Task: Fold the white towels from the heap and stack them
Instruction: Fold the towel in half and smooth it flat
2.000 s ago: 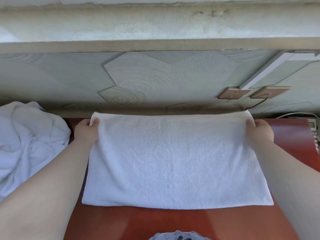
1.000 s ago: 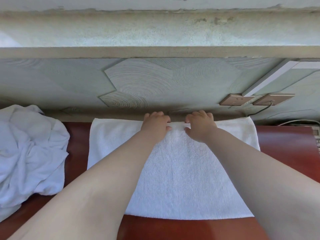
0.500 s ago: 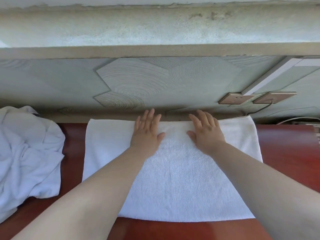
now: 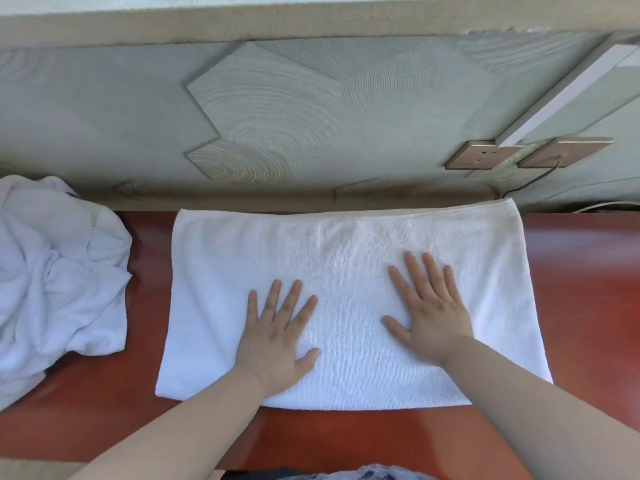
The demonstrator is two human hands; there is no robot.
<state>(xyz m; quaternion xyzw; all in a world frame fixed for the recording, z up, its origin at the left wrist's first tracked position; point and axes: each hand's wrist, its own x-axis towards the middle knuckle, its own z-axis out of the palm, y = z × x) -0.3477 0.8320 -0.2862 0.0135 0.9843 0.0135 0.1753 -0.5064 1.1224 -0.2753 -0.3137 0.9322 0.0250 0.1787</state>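
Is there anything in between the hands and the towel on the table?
No, nothing visible is in the way. The left hand and the right hand both lie flat right on the white towel, fingers straight, touching it.

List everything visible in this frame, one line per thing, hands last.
towel: 1, white, flat on the table, centre
heap: 1, white, crumpled, on the table, left
table: 1, red-brown, under both
wall: 1, pale green, ring-patterned, behind the table
sockets: 2, tan, on the wall, upper right
cable: 1, dark, from the right socket downward
left hand: 1, flat on the towel, fingers straight
right hand: 1, flat on the towel, fingers straight
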